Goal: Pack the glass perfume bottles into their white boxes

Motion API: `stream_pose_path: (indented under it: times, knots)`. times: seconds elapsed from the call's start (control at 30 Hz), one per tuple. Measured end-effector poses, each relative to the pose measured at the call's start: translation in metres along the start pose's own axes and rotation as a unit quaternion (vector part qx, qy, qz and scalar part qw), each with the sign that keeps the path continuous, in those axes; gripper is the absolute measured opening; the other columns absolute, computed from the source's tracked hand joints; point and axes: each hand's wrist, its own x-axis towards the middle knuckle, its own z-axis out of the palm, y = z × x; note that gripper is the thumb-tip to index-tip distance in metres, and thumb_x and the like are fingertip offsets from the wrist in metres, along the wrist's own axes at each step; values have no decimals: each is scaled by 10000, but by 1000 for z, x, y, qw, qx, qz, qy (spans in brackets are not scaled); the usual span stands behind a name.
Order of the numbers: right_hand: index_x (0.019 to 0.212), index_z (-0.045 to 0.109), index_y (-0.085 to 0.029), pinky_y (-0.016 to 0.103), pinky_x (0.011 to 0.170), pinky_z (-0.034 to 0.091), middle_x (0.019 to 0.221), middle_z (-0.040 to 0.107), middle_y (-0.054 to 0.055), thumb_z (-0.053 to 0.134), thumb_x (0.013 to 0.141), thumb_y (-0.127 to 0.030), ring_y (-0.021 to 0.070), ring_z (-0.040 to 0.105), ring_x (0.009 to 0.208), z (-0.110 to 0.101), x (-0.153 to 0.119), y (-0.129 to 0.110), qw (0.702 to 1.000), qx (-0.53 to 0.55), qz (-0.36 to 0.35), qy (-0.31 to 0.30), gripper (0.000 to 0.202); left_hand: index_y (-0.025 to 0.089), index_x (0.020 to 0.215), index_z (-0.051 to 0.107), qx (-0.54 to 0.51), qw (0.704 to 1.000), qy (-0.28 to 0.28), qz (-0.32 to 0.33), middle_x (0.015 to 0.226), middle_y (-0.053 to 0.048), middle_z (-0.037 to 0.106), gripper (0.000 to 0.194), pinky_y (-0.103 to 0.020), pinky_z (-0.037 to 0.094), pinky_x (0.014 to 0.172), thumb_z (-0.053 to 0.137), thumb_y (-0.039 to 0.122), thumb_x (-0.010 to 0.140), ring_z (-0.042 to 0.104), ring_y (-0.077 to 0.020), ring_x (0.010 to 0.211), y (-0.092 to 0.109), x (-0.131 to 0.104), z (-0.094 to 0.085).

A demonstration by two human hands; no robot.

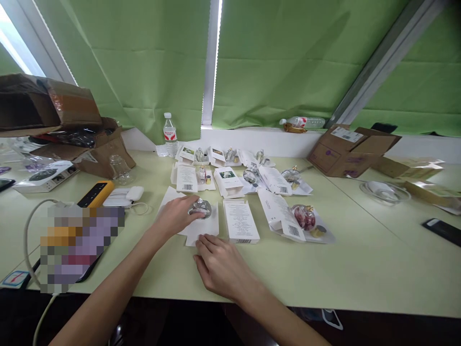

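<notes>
A round clear glass perfume bottle (202, 208) stands on an unfolded white card insert (209, 228). My left hand (175, 215) reaches over the card from the left, with its fingers and thumb closed around the bottle. My right hand (221, 266) lies palm down near the card's front edge. Its bent fingertips touch the card's front flap, and the thumb sits apart on the table. To the right is a closed white box (240, 221) with printed text. Beyond it, a bottle with reddish contents (303, 217) and a gold cap (318, 231) rest on another white card.
Several more boxes with bottles stand in rows behind, including a flower-picture box (229, 180). Cardboard boxes flank the table, one at the right (345, 151). A yellow power strip (95, 193), a white cable (26, 245) and a water bottle (169, 132) are left of centre.
</notes>
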Motion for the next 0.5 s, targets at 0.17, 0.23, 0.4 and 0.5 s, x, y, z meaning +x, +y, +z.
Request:
stream_pose_path:
  times: [0.17, 0.23, 0.4, 0.5]
  knots:
    - [1053, 675, -88, 373, 825, 534, 1050, 716, 145, 453, 938, -222, 269, 664, 983, 2, -2, -1, 1000, -7, -7, 15, 283, 279, 1050, 594, 6, 1000, -3, -9, 883, -5, 698, 299, -280, 366, 593, 589, 505, 854, 636, -233, 814, 2, 3, 1]
    - [1019, 681, -91, 361, 791, 535, 1010, 723, 144, 462, 932, -218, 263, 672, 944, 3, -3, -1, 1000, -8, -13, 26, 268, 279, 1070, 596, 6, 1000, -1, -14, 904, -10, 706, 308, -284, 372, 605, 592, 499, 854, 640, -241, 837, 3, 4, 2]
    - [920, 688, -113, 333, 727, 518, 883, 726, 121, 464, 932, -218, 239, 678, 852, 3, -6, -1, 999, -3, -22, 44, 248, 275, 1089, 600, 5, 1000, -1, -20, 957, -28, 716, 323, -289, 378, 624, 589, 496, 855, 650, -256, 880, 4, 6, 3]
    - [851, 680, -129, 321, 673, 493, 821, 716, 100, 471, 929, -218, 225, 674, 793, 3, -7, -1, 999, -1, -23, 47, 240, 273, 1085, 597, 2, 1000, -3, -21, 958, -28, 717, 316, -286, 373, 616, 585, 494, 859, 655, -251, 866, 5, 7, 2]
